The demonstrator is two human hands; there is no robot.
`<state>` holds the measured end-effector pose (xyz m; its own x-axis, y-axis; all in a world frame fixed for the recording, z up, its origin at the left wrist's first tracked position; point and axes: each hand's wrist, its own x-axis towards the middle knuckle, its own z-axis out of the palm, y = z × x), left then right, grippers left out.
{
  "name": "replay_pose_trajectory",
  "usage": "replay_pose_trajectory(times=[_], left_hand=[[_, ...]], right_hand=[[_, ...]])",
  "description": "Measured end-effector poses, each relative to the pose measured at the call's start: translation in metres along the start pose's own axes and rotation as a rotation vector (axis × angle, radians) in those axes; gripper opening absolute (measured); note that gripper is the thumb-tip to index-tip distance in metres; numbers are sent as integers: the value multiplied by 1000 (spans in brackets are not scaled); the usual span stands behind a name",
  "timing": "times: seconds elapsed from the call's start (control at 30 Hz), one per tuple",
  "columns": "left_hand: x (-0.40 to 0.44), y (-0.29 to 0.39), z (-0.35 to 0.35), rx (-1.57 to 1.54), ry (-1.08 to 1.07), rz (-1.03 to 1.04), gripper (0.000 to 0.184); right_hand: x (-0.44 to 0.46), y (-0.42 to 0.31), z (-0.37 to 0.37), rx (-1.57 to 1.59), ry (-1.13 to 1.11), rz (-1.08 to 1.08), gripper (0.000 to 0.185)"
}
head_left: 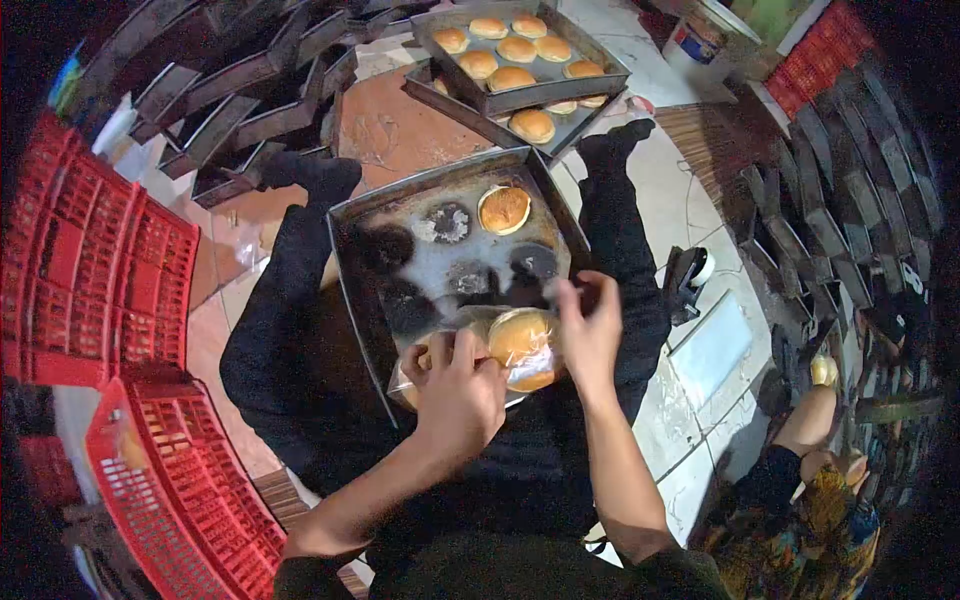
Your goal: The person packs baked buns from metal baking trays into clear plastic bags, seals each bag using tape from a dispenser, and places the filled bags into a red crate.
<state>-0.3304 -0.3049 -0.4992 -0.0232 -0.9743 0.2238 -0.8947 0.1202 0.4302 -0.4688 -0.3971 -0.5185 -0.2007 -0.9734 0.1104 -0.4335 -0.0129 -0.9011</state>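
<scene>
2 bare hands, slightly apart, work at the near edge of the baking tray (352, 285), and the buns under clear film are right between them! The left hand (460, 385) has its fingers curled in, pinching, it seems, the near-left part of the plastic bag (530, 366). The right hand (588, 325) is a blur at the bag's right side; whether it grips anything, I cannot tell. At least 1 wrapped bun (520, 332) shows its golden top through the film.

Light touch called for here, I'd judge: pinch plastic only, never the soft bread, draw the film evenly from both sides, and let the tray floor take the weight so nothing dents or tears.

Further out, 1 loose bun (504, 210) sits at the tray's far right, past several blackened patches. The tray itself lies across the person's lap, between the legs. Beyond the feet, an upper tray (610, 78) carries at least 8 buns, stacked askew over a lower tray (550, 148) with more. Red crates (150, 270) flank the left; a pale blue packet (712, 345) rests on the floor tiles, right.
</scene>
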Motion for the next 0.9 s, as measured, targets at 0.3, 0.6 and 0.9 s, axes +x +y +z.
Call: replay_pose_trajectory(times=[0.3,0.6,0.9], left_hand=[[-9,-1,-1,94,22,61,15],[-44,-30,-31,307,134,169,39],[-23,-41,-24,376,84,279,34]], right_hand=[[-4,-24,-37,-447,-843,-924,20],[0,-21,-32,-287,-942,-844,16],[-2,-17,-40,-274,-857,-815,15]])
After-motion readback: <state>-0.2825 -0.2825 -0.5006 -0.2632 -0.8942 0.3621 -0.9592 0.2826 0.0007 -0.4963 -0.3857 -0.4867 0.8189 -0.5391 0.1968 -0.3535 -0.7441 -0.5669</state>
